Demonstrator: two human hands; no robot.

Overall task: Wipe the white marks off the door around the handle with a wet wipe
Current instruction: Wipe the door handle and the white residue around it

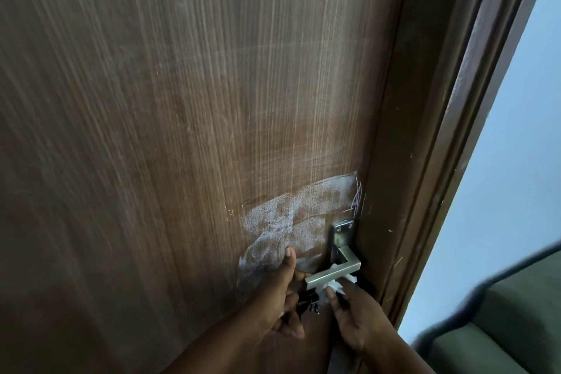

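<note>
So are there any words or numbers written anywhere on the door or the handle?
None to read: the brown wooden door shows only smeared white marks, and the silver metal handle and its plate carry no letters or numbers. The white wet wipe is blank too.

The door [182, 130] is brown wood-grain veneer with fine vertical streaks and a dull, slightly sheeny finish. The white marks [291, 215] look chalky and powdery, matt against the wood. The handle [334, 273] is brushed metal, satin silver, smooth and square-edged, on a darker metal plate [340, 237]. The wet wipe [334, 285] is soft, crumpled white fibrous cloth
</note>
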